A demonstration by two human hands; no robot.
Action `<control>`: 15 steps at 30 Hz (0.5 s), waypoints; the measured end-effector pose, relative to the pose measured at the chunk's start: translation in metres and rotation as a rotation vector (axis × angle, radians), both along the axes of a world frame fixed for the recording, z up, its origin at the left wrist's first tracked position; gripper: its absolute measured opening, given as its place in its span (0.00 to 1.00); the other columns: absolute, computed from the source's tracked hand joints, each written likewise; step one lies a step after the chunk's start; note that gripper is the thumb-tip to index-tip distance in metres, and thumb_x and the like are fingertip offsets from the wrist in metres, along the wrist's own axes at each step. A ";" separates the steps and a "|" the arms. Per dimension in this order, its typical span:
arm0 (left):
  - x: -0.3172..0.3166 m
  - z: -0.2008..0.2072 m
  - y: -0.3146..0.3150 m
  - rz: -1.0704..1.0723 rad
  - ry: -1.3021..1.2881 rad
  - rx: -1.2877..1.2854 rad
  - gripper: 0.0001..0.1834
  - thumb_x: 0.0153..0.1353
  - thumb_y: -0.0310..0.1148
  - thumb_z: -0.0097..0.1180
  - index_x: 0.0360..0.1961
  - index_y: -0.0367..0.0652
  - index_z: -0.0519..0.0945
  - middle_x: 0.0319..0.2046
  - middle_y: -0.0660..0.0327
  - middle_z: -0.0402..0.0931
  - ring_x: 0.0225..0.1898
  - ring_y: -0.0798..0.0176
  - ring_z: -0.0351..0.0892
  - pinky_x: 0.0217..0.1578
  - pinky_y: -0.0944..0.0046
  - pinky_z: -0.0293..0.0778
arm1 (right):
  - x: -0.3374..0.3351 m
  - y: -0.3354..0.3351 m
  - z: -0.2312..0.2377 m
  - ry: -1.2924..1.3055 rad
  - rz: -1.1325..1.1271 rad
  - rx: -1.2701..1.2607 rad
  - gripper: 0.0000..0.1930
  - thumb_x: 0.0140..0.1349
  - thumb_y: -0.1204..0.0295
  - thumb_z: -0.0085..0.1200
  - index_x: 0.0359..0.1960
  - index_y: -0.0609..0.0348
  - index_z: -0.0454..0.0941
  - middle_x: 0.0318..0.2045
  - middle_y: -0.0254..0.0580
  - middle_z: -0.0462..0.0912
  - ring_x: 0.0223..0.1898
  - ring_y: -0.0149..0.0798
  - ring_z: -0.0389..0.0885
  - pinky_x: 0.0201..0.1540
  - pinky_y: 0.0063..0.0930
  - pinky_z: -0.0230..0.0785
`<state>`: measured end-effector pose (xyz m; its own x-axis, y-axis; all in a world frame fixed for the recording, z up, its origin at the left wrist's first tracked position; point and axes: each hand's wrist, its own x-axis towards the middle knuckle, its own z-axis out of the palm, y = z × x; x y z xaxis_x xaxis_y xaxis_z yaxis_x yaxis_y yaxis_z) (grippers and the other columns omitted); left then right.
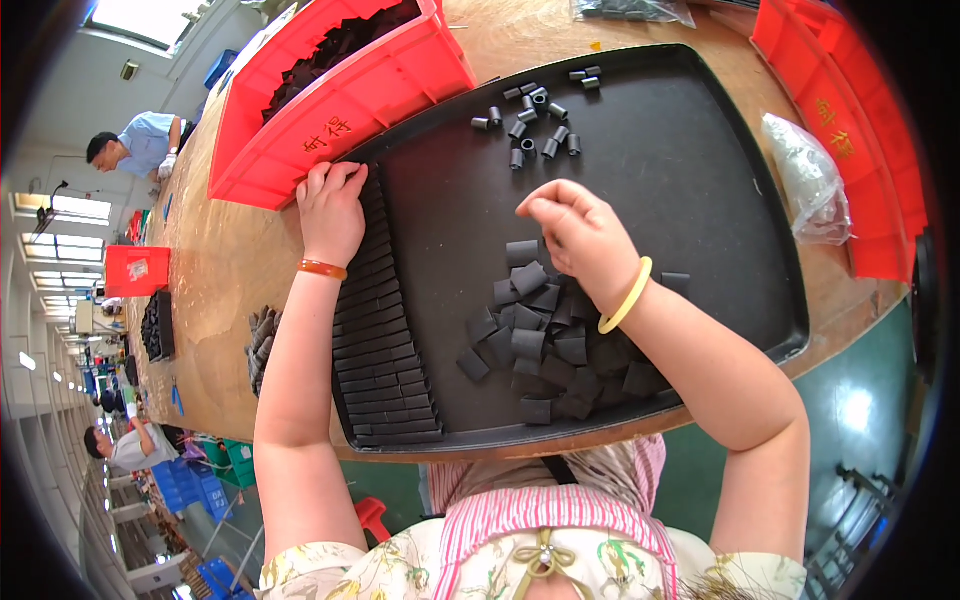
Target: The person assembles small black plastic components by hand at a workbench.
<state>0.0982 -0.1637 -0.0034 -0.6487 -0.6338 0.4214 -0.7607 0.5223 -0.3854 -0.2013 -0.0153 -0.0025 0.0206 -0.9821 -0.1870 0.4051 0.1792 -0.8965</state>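
Observation:
My left hand (333,214) is at the far left corner of a large black tray (460,225). Its bent fingers rest at the far end of a long row of black flat pieces (375,330), packed edge to edge along the tray's left side; whatever the fingertips grip is hidden. Over the tray's middle, my right hand (585,240) is closed in a pinch, its contents, if any, too small to make out. Below it lies a loose pile of black rectangular pieces (528,343), partly under my right forearm. Several short black tubes (549,148) are scattered toward the far edge.
A red bin (400,70) full of black pieces stands beyond the tray's left corner. More red bins (840,130) and a clear plastic bag (808,180) flank the right side. Dark gloves (262,345) lie left of my forearm. Two people work farther off to the left.

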 end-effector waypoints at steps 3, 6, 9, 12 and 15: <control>-0.018 0.010 0.018 0.002 0.039 -0.027 0.15 0.55 0.27 0.57 0.45 0.49 0.84 0.44 0.67 0.79 0.48 0.58 0.72 0.49 0.57 0.66 | -0.015 -0.005 -0.013 -0.389 0.041 0.052 0.08 0.63 0.75 0.46 0.43 0.60 0.71 0.27 0.32 0.70 0.23 0.23 0.64 0.24 0.20 0.59; -0.055 0.019 0.053 -0.098 0.409 0.285 0.12 0.55 0.27 0.59 0.42 0.46 0.84 0.39 0.60 0.80 0.44 0.54 0.76 0.48 0.55 0.69 | -0.009 -0.004 0.000 -0.361 -0.105 0.148 0.07 0.66 0.73 0.47 0.44 0.60 0.70 0.30 0.36 0.73 0.23 0.22 0.66 0.23 0.18 0.59; -0.097 0.017 0.095 -0.109 0.706 0.891 0.12 0.57 0.30 0.62 0.42 0.41 0.81 0.33 0.56 0.79 0.32 0.53 0.79 0.38 0.59 0.76 | -0.006 -0.003 -0.002 -0.214 -0.165 0.129 0.07 0.70 0.70 0.49 0.44 0.60 0.70 0.34 0.38 0.75 0.22 0.21 0.66 0.22 0.17 0.58; -0.119 0.018 0.110 -0.083 0.478 0.834 0.14 0.54 0.35 0.66 0.40 0.42 0.80 0.33 0.58 0.75 0.36 0.54 0.78 0.40 0.58 0.75 | -0.011 -0.007 -0.006 -0.192 -0.093 0.079 0.10 0.71 0.65 0.51 0.42 0.58 0.72 0.29 0.34 0.77 0.20 0.21 0.65 0.21 0.16 0.57; -0.118 0.013 0.108 -0.118 0.460 0.740 0.12 0.53 0.34 0.68 0.36 0.42 0.80 0.33 0.59 0.75 0.36 0.56 0.78 0.40 0.60 0.76 | -0.012 -0.009 -0.004 -0.150 -0.058 0.020 0.11 0.71 0.63 0.53 0.38 0.57 0.74 0.24 0.30 0.76 0.20 0.20 0.66 0.21 0.15 0.57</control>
